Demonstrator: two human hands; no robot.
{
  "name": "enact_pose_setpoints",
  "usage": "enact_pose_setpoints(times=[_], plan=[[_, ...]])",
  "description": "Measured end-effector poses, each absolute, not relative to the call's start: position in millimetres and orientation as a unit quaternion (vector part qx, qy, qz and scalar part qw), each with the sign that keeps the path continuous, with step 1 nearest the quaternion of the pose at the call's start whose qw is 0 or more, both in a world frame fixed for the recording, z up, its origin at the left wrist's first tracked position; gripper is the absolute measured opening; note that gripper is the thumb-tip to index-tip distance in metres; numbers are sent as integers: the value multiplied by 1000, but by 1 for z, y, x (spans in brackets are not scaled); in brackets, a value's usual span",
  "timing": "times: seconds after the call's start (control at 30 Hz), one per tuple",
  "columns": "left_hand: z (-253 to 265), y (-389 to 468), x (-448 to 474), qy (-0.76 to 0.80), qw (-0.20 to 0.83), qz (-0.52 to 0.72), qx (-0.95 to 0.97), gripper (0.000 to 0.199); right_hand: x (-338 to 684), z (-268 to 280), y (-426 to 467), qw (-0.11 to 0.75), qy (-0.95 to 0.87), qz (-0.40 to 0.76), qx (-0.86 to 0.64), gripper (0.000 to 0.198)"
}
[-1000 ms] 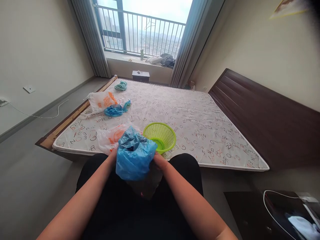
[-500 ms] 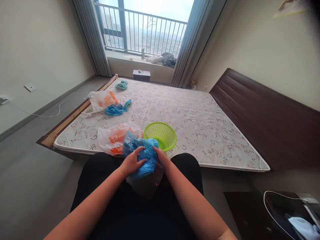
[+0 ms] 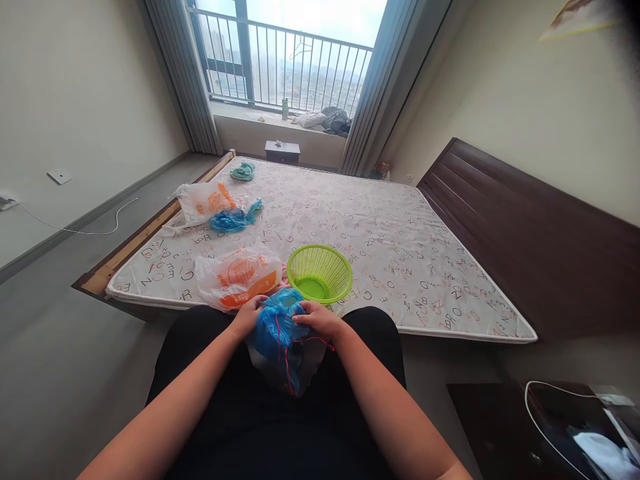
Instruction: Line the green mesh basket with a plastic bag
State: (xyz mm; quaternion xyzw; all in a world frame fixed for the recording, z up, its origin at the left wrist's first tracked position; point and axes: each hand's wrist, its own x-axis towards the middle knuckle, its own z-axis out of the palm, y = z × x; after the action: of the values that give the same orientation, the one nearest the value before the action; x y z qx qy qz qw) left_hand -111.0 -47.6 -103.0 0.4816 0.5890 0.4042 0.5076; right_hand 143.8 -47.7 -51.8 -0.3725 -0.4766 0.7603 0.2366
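A crumpled blue plastic bag (image 3: 274,328) is between my hands, above my lap. My left hand (image 3: 248,316) grips its left side and my right hand (image 3: 320,318) pinches its upper right edge. Thin red string (image 3: 286,360) hangs down the bag's front, and a strand runs right below my right hand. Under it shows something greyish and see-through, which I cannot make out clearly. Just beyond my hands a green plastic basket (image 3: 345,273) stands on the mattress. Left of it lies a white plastic bag with orange print (image 3: 240,273), with a bit of pink behind it.
Farther back on the mattress (image 3: 390,267) are another white and orange bag (image 3: 200,200), a blue plastic bundle (image 3: 230,220) and a coiled teal cord-like thing (image 3: 243,171). A dark headboard (image 3: 525,193) rises at right. A dark low table (image 3: 495,427) stands at lower right.
The blue bag has been turned and lowered a little, so red string now shows on its front. My left hand has moved left, to the bag's side.
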Motion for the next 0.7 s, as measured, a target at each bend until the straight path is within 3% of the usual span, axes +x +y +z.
enact_pose_setpoints(times=[0.17,0.3,0.47,0.57,0.7], plan=[[-89,-54,-116,624,353,460,524,22,134,-57,-45,330,-474,704,-414,32],[-80,-66,-98,517,424,413,618,30,127,-63,-45,370,-458,692,-418,29],[-93,-75,-75,518,436,367,638,31,124,-65,-46,376,-478,679,-411,31],[-100,-72,-77,537,454,379,601,35,126,-64,-44,358,-550,591,-469,25],[-104,-62,-90,556,488,430,517,51,130,-68,-41,270,-672,419,-547,17]])
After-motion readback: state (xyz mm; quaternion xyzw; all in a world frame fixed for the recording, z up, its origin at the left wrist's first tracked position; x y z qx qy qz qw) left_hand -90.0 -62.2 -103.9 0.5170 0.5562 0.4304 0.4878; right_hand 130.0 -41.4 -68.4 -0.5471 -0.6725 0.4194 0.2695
